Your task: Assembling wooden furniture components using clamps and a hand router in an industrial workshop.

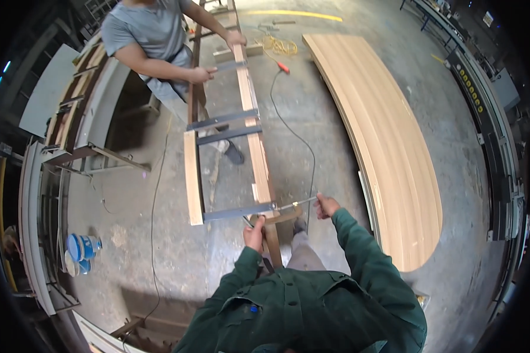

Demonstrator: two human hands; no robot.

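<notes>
A ladder-like frame of pale wooden rails [260, 154] and dark metal crossbars [232, 212] stretches away in front of me. My right hand [326, 206] pinches one end of a thin metal rod [305, 202]. Its other end meets the near right corner of the frame. Just below that corner, my left hand [253, 235] is closed around a slim dark metal piece [248, 222], most of it hidden by the fingers. Under the frame's near end is a brown wooden support [273, 244]. At the far end, another person's hands [201, 75] touch a crossbar and the right rail.
To the right lies a long wooden panel [388, 141] with a rounded near end. Dark cables [300, 138] run over the floor, near a coiled yellow cord [280, 45]. Blue and white buckets [82, 247] stand left, below a workbench [103, 112]. A long machine [480, 117] lines the right side.
</notes>
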